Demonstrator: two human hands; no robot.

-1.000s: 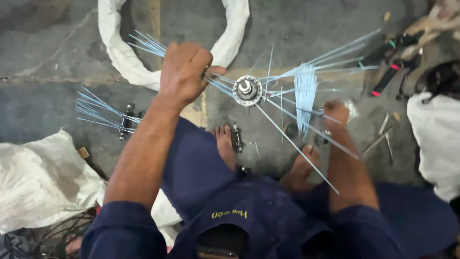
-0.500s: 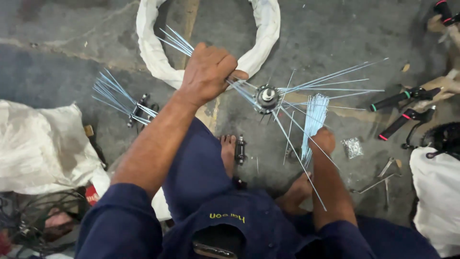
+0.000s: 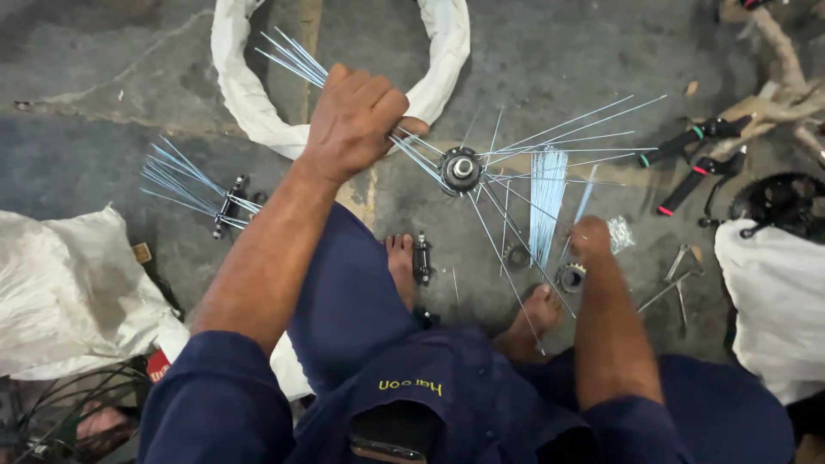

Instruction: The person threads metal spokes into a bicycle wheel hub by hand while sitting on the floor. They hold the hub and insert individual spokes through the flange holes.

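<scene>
the right hand (image 3: 591, 241), at four o'clock, hides its fingers, so their grip cannot be told. the left hand (image 3: 357, 120) clamps spokes (image 3: 292, 56) beside the hub (image 3: 461, 167), centre, on grey concrete floor (image 3: 103, 77).

Down and left of my left hand (image 3: 357, 120) lies a crumpled white sack (image 3: 60, 292), with a small tan tag (image 3: 142, 253) at its edge. Another white sack (image 3: 769, 301) sits right of my right hand (image 3: 591, 241).
</scene>
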